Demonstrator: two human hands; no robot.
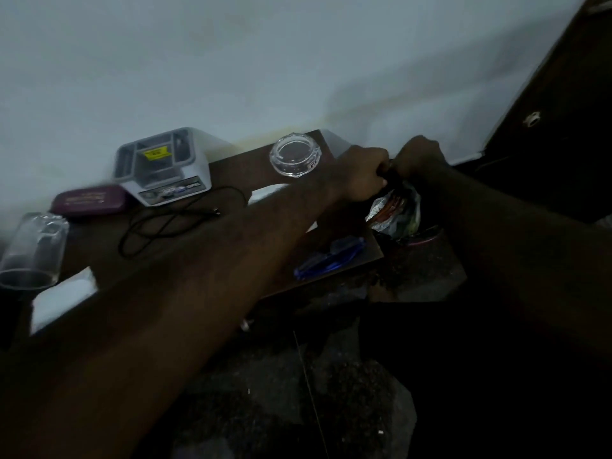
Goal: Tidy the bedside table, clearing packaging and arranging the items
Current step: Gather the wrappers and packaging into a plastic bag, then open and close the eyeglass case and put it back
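As left hand (361,173) and right hand (419,157) grip it, bag (413,207) holds wrappers (384,211).

Left hand (362,172) and right hand (418,157) grip a dark bag (395,212) of wrappers past the table (238,167) edge; glass ashtray (295,155) nearby.

My left hand (361,173) and right hand (418,157) grip the top of the bag (395,213), hiding its neck; what's inside is a blur. My left forearm (198,260) covers much of the table (251,164) and the white paper (63,296), the glass (33,250) is cut by the left edge, and the box (162,167) labels are unreadable.
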